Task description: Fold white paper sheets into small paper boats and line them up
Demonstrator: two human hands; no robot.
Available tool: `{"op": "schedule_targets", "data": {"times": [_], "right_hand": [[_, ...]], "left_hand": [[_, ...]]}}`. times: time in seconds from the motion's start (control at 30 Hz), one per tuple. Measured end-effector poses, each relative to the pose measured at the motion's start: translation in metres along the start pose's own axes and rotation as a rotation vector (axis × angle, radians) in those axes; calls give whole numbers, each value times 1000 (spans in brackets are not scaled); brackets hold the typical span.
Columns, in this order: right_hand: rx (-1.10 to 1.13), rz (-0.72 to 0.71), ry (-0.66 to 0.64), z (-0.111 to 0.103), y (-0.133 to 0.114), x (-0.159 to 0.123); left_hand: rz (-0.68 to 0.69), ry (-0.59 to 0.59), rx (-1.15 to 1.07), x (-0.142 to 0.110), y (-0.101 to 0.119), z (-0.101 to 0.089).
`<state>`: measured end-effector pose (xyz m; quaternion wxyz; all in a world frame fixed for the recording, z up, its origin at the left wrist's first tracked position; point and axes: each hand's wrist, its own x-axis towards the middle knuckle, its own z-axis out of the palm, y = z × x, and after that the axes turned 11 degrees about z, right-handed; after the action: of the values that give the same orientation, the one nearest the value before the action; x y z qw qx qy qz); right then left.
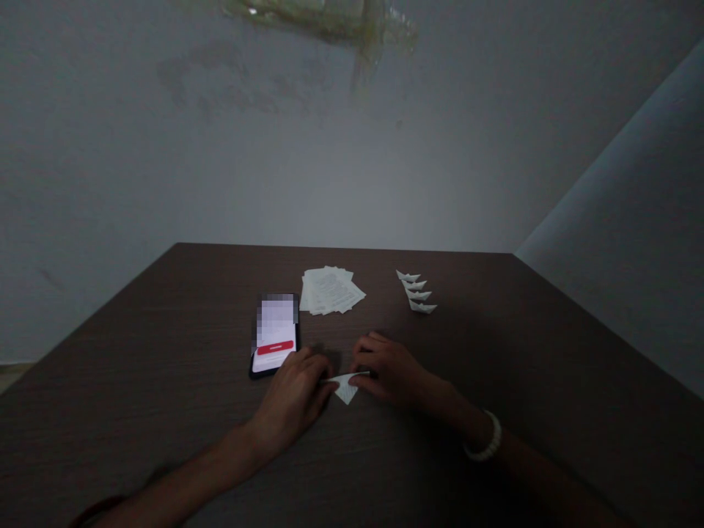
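Note:
A small folded piece of paper [346, 389], white with faint print, lies between my hands close to the tabletop. Its lower part forms a point toward me. My left hand [300, 389] pinches the paper's left end between thumb and fingers. At the right end, my right hand [390, 370] grips it the same way, fingers curled. Part of the paper is hidden under my fingers. Just beyond my left hand rests a phone [275, 334] with its screen lit and a red button showing.
Sheets of printed paper [333, 291] lie in a loose pile beyond my hands. Several folded paper boats [421, 295] stand in a row to the right of the pile. The brown table [165, 352] reaches a grey wall [352, 183] at its far side.

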<state>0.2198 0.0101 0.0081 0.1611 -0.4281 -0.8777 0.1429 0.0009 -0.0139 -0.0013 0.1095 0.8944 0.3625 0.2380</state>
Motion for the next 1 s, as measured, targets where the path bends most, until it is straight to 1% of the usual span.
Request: {"op": "schedule_targets", "data": {"times": [0.1,0.2,0.3,0.37,0.47,0.53,0.63,0.77,0.87,1.0], "right_hand": [[45,-9,32,0,0,1],[30,-30,113,-4,-1,-1],[-109,-91,189,-10,-1,-8],[-233,-165,219,-11,0,-14],[-355,-266,209,-7,4,-21],[-395,-281,182,-2,7,-23],[-398,-230,99,3,9,-23],[-381,-142,-9,2,6,-25],[-377,-97,-55,0,3,-27],[-404,-99,-84,0,-2,-26]], "left_hand": [[69,45,-44,1,-1,-2],[158,82,-51,3,0,-10],[221,112,41,3,0,-16],[282,85,121,2,-2,-17],[353,-32,204,2,-5,-15],[385,-91,246,2,-6,-13],[402,-125,288,3,-7,-10],[393,-173,283,3,-5,-10],[391,-190,277,3,-5,-10],[400,-216,310,2,-5,-9]]}}
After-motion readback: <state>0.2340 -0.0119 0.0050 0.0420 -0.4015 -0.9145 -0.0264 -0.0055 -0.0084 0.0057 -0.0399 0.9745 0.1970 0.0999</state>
